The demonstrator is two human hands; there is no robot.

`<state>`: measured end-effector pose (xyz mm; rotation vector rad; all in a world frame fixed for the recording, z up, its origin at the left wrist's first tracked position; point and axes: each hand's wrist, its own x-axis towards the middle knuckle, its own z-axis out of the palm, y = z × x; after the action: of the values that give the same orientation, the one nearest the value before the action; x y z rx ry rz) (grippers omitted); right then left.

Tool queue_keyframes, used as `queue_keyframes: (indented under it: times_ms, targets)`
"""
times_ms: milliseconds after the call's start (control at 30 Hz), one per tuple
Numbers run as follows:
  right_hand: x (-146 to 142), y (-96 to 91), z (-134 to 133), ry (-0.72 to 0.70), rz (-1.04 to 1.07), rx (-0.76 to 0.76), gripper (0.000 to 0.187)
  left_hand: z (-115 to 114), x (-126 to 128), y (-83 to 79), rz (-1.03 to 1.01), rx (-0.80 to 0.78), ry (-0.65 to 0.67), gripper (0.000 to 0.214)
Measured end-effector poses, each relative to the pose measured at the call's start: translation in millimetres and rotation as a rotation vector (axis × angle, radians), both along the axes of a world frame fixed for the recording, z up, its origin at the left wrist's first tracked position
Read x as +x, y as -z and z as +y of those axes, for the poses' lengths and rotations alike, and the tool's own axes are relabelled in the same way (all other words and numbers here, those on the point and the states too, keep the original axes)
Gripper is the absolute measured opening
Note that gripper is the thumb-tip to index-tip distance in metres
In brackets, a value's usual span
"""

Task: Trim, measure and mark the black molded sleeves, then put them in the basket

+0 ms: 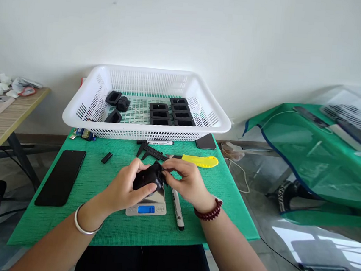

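While one smooth, rounded black piece [149, 176] is held over the scale [162, 201], it is clamped between the thumb and fingers of the left hand [129, 184], and its edge is pinched by the closed fingertips of the right hand [188, 182]. The single scale, with a shiny plate and a blue display reading 0.0, is set on a bench [119, 236] covered in green woven mesh. Beyond the scale, one white plastic basket [82, 122] with slotted walls is placed, in which ten black items can be counted: three hollow rectangular frames [160, 115] in one row, four similar frames [182, 115] in the next, and, apart from these, two tilted frames [113, 116] with one chunky block [123, 103]. Two white-barrelled markers are seen: one [178, 207] just right of the scale, one [160, 142] well beyond it. Also beyond the scale, one dark caliper [153, 152] and one knife [199, 161] with a ridged yellow handle are laid. Left of the scale, one flat, glossy phone [60, 178] and one small oblong bar [107, 157] are found.
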<state>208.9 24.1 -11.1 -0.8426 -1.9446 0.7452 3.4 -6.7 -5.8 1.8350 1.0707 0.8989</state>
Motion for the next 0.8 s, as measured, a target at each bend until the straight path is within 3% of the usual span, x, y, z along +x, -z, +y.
queue_keyframes:
  times_ms: [167, 267, 367, 500, 667, 800]
  targets:
    - [-6, 2.4, -2, 0.052, 0.023, 0.056, 0.01, -1, 0, -0.3, -0.012, 0.004, -0.009, 0.031]
    - [-9, 2.1, -3, 0.073, 0.048, 0.049, 0.009, -2, 3, -0.2, 0.042, 0.013, 0.059, 0.028]
    - [-5, 1.5, -1, 0.137, 0.161, -0.057, 0.005, -3, 3, -0.4, 0.015, 0.017, 0.068, 0.028]
    - [5, 2.5, 4, 0.278, 0.414, -0.276, 0.012, -1, -5, -1.7, -0.166, 0.06, -0.078, 0.028]
    - [4, 1.8, 2, 0.155, 0.442, -0.39, 0.013, 0, -10, -1.7, -0.217, 0.125, -0.123, 0.028]
    - [1, -1.0, -1, 0.043, 0.38, -0.38, 0.01, 2, -10, -0.3, -0.163, 0.148, -0.11, 0.027]
